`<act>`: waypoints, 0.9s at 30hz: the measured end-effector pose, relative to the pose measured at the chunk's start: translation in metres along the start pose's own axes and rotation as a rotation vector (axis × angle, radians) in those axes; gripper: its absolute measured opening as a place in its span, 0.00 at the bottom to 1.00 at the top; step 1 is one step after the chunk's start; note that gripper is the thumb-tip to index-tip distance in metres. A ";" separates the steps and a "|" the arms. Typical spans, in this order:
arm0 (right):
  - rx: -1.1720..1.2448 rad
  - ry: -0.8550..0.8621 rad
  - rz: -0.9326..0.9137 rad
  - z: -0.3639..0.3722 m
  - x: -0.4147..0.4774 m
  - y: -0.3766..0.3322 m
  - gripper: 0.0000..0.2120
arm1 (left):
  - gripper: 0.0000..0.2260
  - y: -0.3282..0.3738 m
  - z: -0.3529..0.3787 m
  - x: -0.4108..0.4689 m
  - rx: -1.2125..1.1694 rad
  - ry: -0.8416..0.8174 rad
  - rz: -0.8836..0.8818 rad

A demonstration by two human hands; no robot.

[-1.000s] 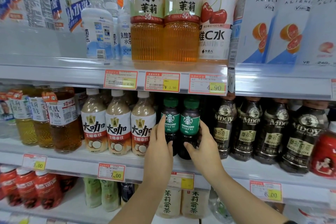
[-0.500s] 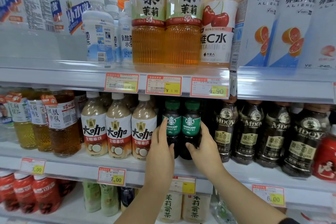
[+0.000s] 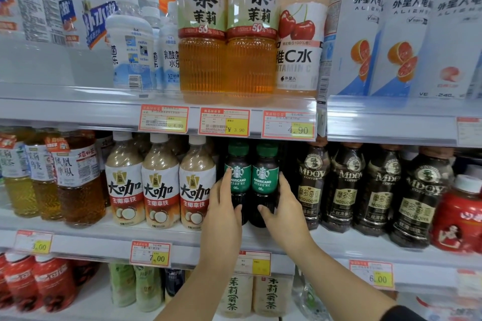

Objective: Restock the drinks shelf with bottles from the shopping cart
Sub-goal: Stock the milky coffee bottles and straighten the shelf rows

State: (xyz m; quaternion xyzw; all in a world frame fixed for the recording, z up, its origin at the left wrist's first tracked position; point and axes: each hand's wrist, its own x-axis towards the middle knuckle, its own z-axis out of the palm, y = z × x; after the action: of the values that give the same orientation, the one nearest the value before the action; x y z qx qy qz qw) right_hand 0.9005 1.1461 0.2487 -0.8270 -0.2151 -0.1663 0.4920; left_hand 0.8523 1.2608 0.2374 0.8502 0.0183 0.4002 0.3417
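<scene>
White shelf [image 3: 78, 242], middle tier, carries the work. Milk-coffee bottles [image 3: 160, 185] stand just left of the grip and dark MDOY bottles [image 3: 310, 190] just right of it. Between the hands stand the left Americano bottle [image 3: 238, 177] and right Americano bottle [image 3: 264, 177], upright, side by side, long axes vertical. The left hand [image 3: 224, 214] clasps the first and the right hand [image 3: 284, 214] the second, fingers round the outer flanks, thumbs across the fronts. Each hand is equally near its own bottle. Judgement: the coming move is a level push rearward, away from the palms.
</scene>
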 end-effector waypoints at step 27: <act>-0.241 0.630 0.144 -0.196 -0.023 0.064 0.34 | 0.42 0.105 0.086 -0.006 -0.197 -0.235 -0.095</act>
State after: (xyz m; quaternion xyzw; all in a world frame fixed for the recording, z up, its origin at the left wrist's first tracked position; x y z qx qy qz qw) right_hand 0.9018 0.9409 0.2799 -0.8004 0.0276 -0.4025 0.4434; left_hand 0.8822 1.1297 0.2574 0.8518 -0.0211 0.2810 0.4416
